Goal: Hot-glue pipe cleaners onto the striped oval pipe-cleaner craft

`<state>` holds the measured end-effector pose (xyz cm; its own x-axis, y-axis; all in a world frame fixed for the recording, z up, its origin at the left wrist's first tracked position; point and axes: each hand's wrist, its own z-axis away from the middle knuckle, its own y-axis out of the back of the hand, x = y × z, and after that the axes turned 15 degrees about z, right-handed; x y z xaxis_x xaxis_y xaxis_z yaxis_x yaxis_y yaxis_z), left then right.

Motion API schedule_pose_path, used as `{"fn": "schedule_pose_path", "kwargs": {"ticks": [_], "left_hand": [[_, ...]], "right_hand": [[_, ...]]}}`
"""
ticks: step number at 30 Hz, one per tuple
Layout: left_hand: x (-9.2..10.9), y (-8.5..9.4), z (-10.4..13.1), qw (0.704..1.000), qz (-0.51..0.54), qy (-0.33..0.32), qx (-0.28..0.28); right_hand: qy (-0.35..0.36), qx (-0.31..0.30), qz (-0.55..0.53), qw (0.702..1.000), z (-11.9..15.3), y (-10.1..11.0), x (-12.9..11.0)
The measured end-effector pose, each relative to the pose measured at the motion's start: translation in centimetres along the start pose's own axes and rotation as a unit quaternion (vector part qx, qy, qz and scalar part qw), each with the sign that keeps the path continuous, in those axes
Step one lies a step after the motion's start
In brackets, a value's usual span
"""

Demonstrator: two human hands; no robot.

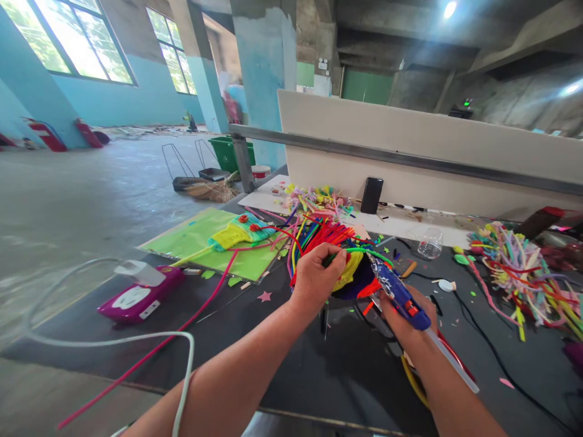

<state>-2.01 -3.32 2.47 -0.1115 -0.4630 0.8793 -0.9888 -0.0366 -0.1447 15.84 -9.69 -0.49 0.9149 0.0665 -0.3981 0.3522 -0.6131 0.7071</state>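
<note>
Near the middle of the black table, my left hand (319, 273) is closed with thumb and fingers pinched on a green pipe cleaner (367, 251). Beneath and beyond its fingers lies a yellow and dark blue fuzzy piece (350, 272). My right hand (405, 315) is wrapped round a blue glue gun (398, 294), whose tip points up and left toward the green pipe cleaner. A clear glue stick (453, 361) sticks out of the gun's back end. Behind my left hand a bundle of red pipe cleaners (328, 235) fans out.
A purple power strip (136, 297) with a white plug and cable lies at the left. Near it, a yellow and turquoise fuzzy piece (241, 232) rests on a green sheet (182, 233). A black phone (372, 195) leans on the back panel. Colourful pipe cleaners (523, 267) are heaped at right.
</note>
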Motion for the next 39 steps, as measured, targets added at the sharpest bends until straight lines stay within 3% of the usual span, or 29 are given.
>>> {"fn": "schedule_pose_path", "kwargs": {"ticks": [8, 24, 39], "left_hand": [[0.3, -0.2, 0.1, 1.0, -0.003, -0.004, -0.006], [-0.6, -0.3, 0.6, 0.997, -0.03, -0.066, -0.041], [0.1, 0.3, 0.0, 0.997, -0.041, -0.069, -0.016]], "right_hand": [[0.006, -0.028, -0.003, 1.0, 0.1, 0.6, -0.6], [0.127, 0.051, -0.064, 0.989, -0.2, -1.0, -0.1], [-0.023, -0.024, -0.038, 0.999, 0.1, 0.5, -0.7]]}}
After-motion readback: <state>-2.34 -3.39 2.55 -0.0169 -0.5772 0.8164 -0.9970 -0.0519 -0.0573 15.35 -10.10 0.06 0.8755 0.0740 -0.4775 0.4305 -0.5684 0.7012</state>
